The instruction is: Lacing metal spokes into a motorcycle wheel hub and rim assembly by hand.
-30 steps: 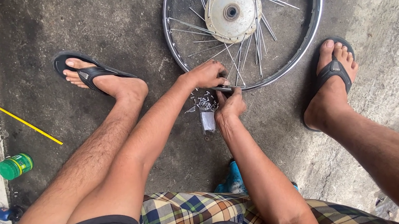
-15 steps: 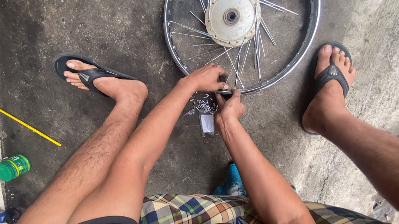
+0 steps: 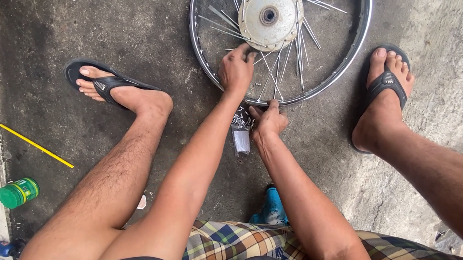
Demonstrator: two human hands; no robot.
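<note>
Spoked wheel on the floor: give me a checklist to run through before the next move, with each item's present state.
1. Wheel rim lies flat on the concrete: ok.
2. Left hand has reached inside the rim, on the spokes: ok.
3. Right hand sits just outside the rim, by the small clear bag of parts: ok.
4. Spokes evenly laid out from the hub: not ok, several lie loose and crossed.
5. Whether the right hand grips a part: cannot tell.
6. Both sandalled feet off the rim: ok.
</note>
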